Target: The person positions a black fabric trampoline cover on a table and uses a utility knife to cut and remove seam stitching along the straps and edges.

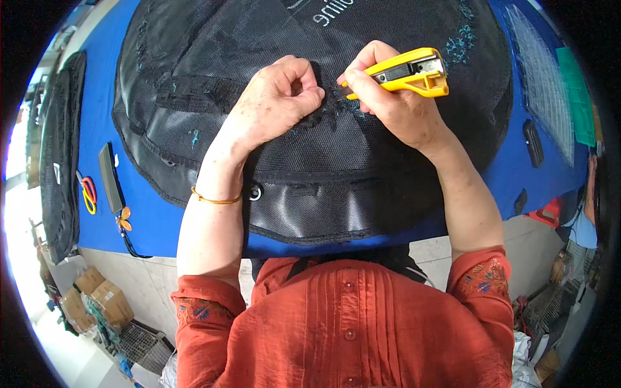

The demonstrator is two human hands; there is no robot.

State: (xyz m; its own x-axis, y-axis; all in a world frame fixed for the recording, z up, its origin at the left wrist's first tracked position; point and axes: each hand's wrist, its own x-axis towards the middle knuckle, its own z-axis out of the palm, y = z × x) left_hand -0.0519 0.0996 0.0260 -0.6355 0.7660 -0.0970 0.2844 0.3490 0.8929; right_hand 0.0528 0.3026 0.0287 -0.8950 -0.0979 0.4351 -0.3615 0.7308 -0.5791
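Observation:
A large black mesh fabric piece (pixel 310 155) with a dark strap sewn across it lies spread before me. My left hand (pixel 277 100) is closed, with thumb and forefinger pinched on a bit of the black fabric near the strap's end. Close by on the right, my right hand (pixel 394 103) grips a yellow utility knife (pixel 414 70). Its tip end points left and down toward the fabric between my hands. Bits of teal thread (pixel 352 111) lie at that spot, and more thread scraps (pixel 459 45) are scattered at the upper right.
The blue-covered table (pixel 152 226) carries scissors with red and yellow handles (pixel 87 193), a black phone (pixel 111 178) with a strap, and a rolled dark piece (pixel 61 155). A clear ribbed sheet (pixel 540 84) and small black items lie right. Cardboard boxes (pixel 111 302) stand on the floor.

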